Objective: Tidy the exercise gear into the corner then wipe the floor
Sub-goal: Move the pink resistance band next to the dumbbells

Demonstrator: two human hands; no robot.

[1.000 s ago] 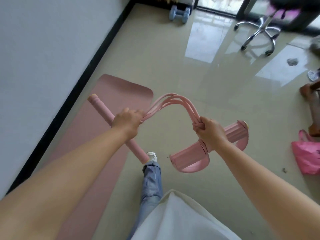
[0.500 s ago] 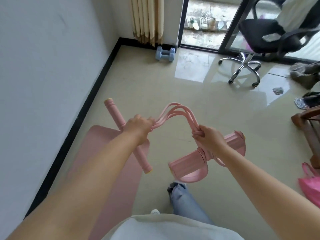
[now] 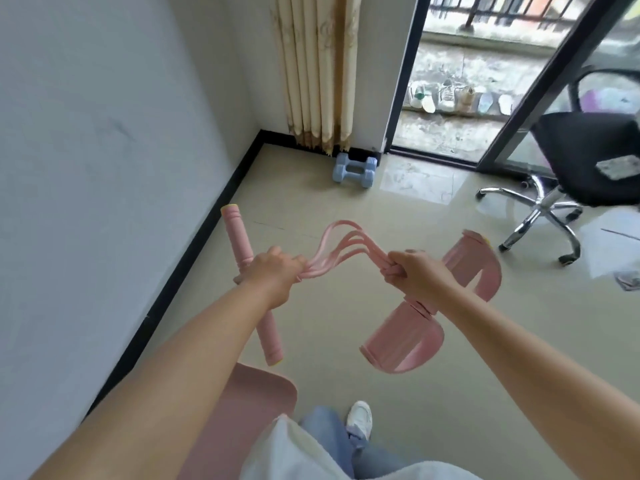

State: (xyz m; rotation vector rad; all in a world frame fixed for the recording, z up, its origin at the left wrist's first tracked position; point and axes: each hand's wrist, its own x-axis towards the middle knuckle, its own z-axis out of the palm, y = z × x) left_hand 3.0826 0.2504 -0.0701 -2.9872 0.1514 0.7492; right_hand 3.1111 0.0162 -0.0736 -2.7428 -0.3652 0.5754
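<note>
I carry a pink pedal resistance puller [image 3: 349, 242] in the air in front of me. My left hand [image 3: 273, 277] grips the middle of its foam handle bar [image 3: 237, 233], which runs from upper left to lower right. My right hand [image 3: 414, 277] grips the other end of the slack tubes, where the two pink foot pedals [image 3: 403, 341] hang. Two light blue dumbbells [image 3: 354, 169] lie in the far corner under the curtain. A pink yoga mat [image 3: 249, 400] lies on the floor along the left wall, below my arms.
A white wall with a black skirting board [image 3: 194, 251] runs along the left. A beige curtain [image 3: 315, 71] hangs in the corner beside an open balcony door. A black swivel chair [image 3: 568, 174] stands at the right. The shiny tiled floor [image 3: 398, 223] lies between me and the corner.
The view has lifted and moved forward toward the corner, so the dumbbells and curtain are nearer. The mat has slid below my arms. Both hands keep their grip on the puller.
</note>
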